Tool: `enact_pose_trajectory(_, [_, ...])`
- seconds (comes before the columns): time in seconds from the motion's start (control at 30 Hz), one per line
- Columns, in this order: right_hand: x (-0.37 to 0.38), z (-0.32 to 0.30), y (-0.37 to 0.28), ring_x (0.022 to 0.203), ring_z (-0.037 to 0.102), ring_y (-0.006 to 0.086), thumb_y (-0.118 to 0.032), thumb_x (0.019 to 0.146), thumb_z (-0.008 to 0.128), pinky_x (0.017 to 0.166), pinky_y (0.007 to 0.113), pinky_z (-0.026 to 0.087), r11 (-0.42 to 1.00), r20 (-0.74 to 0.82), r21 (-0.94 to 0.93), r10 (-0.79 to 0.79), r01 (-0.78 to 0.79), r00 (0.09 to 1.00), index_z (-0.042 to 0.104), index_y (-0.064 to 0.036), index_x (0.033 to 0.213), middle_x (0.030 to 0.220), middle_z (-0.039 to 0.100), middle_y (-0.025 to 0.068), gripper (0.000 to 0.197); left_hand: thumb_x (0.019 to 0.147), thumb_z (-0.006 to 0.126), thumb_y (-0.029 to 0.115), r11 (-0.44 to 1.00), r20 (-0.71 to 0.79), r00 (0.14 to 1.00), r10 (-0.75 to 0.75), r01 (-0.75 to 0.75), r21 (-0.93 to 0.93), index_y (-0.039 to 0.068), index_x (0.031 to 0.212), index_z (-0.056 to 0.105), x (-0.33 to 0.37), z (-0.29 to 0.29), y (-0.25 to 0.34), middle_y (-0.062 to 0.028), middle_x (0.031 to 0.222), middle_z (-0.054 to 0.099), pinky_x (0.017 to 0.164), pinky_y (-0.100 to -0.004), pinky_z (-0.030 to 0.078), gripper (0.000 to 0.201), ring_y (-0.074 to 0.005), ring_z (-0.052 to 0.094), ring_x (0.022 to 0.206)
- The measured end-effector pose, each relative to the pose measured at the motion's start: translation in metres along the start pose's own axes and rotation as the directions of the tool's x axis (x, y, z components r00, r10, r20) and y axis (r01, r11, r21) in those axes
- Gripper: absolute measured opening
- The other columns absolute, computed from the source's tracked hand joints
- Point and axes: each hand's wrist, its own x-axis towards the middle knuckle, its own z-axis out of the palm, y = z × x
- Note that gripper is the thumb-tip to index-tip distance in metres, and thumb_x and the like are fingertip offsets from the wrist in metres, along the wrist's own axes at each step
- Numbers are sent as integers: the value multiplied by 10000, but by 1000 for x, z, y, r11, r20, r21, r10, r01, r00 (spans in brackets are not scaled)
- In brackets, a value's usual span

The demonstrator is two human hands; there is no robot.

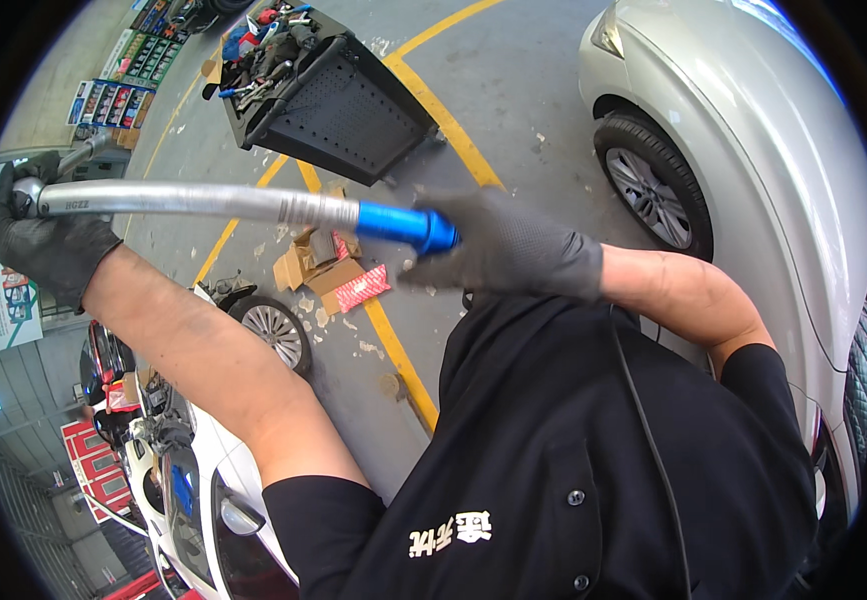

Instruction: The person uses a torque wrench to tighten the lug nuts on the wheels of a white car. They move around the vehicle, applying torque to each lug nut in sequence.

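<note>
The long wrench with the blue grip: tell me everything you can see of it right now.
The long wrench is a bright metal bar with a knurled band and a blue grip at one end. It lies almost level across the view, raised in the air. The left hand, in a dark glove, wraps the head end; the gloved right hand closes over the blue end. What the head sits on is hidden.

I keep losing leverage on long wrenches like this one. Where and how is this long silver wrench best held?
Hold the long silver wrench at its blue grip, the far end from the head, coming over the top as the right hand does. The bar lies level, so that end gives the longest lever. The left hand steadies the head end.
</note>
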Motion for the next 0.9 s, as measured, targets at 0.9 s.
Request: enact_pose_trajectory(0.9, [-2, 4, 5, 627, 605, 228, -330, 819, 772, 630, 377, 481, 999, -89, -32, -24, 21, 996, 640, -59, 990, 716, 613, 140, 346, 819, 558, 58, 998, 29, 999, -27, 28, -50, -78, 680, 590, 7, -9, -11, -200, 683, 599, 836, -479, 571, 196, -344, 629, 669])
